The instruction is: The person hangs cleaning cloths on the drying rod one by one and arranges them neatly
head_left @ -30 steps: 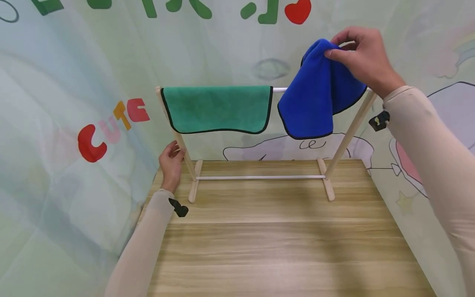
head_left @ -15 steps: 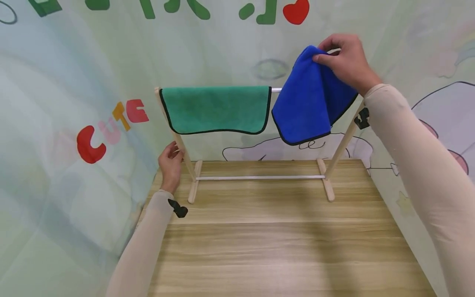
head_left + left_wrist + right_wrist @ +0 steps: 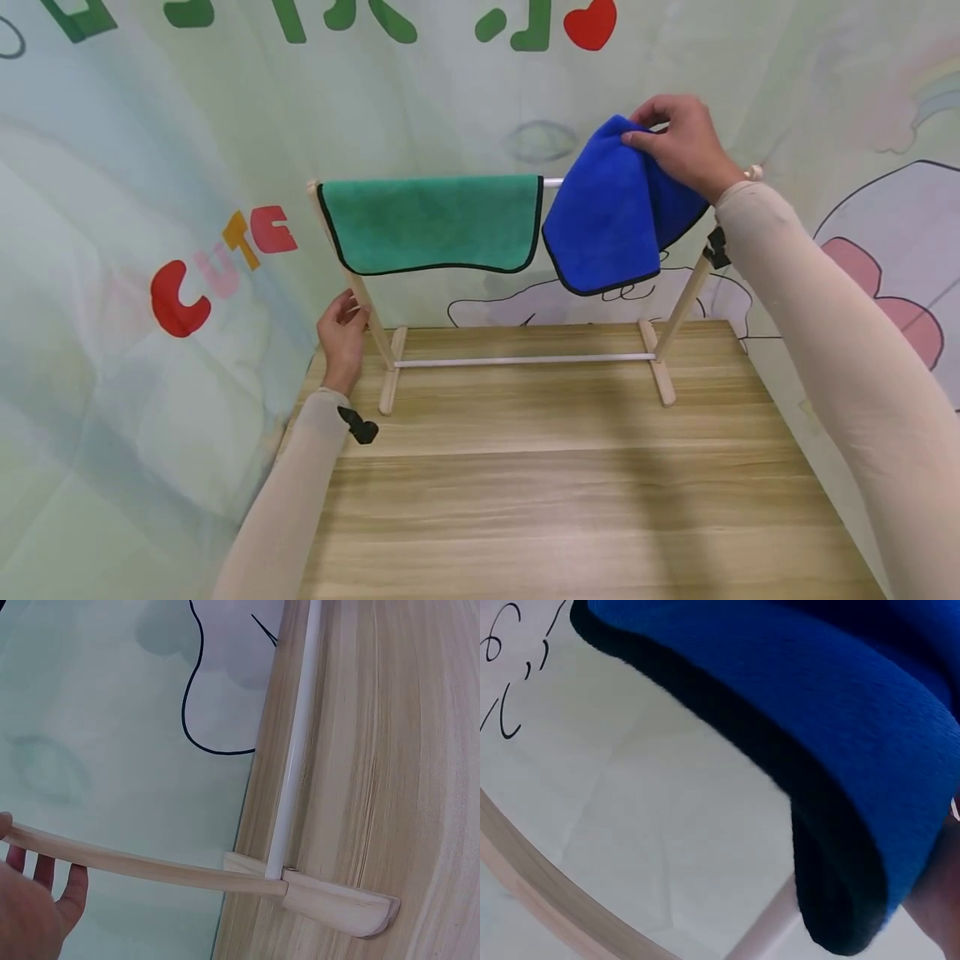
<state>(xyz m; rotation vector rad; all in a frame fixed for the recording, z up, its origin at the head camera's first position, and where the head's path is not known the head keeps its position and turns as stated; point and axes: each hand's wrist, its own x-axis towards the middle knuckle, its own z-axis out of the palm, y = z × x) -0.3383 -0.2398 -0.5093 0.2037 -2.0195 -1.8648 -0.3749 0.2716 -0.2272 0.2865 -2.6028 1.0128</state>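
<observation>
My right hand [image 3: 684,143] pinches the top of a blue towel [image 3: 603,212] with black edging, holding it up at the right part of a drying rack's top bar [image 3: 552,182]. The towel hangs in folds and hides much of that bar. In the right wrist view, the blue towel [image 3: 832,697] fills the upper right. My left hand [image 3: 343,337] grips the rack's left wooden post [image 3: 365,304]; the left wrist view has thumb and fingers round the post [image 3: 150,866]. A green towel [image 3: 431,225], also black-edged, is draped over the bar's left part.
The rack stands on a wood-grain table [image 3: 540,500], on two wooden feet, the left foot [image 3: 389,387] and the right foot [image 3: 662,383]. A thin white lower rod [image 3: 525,361] joins its posts. Printed fabric walls [image 3: 112,400] close in behind and at both sides.
My right hand has moved left and down with the blue towel, bringing it closer to the green towel. My left hand stays at the post; the whole view has shifted slightly.
</observation>
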